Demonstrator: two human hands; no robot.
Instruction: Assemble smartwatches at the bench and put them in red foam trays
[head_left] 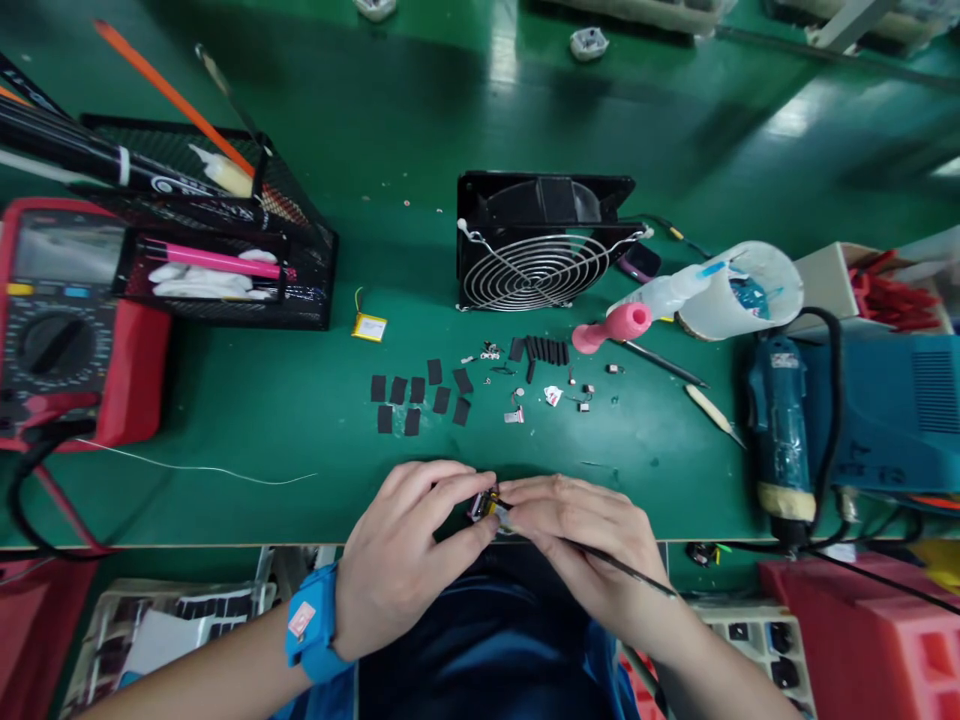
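Observation:
My left hand (409, 545) and my right hand (581, 540) meet at the near edge of the green bench. Both pinch a small yellow and silver part (486, 505) between their fingertips. A thin black tool or wire (622, 567) runs back from my right hand along the wrist. A blue wrist strap (315, 622) sits on my left wrist. Just beyond my hands lie several black foam squares (420, 395), a row of black strips (544, 350) and tiny loose components (551, 395).
A black fan (544, 245) stands mid-bench. A red multimeter (64, 315) and a black mesh organiser (225, 240) are at left, with a small yellow battery (369, 326) nearby. At right are a pink-tipped dispenser (622, 322), a blue power tool (780, 420) and red bins (862, 630).

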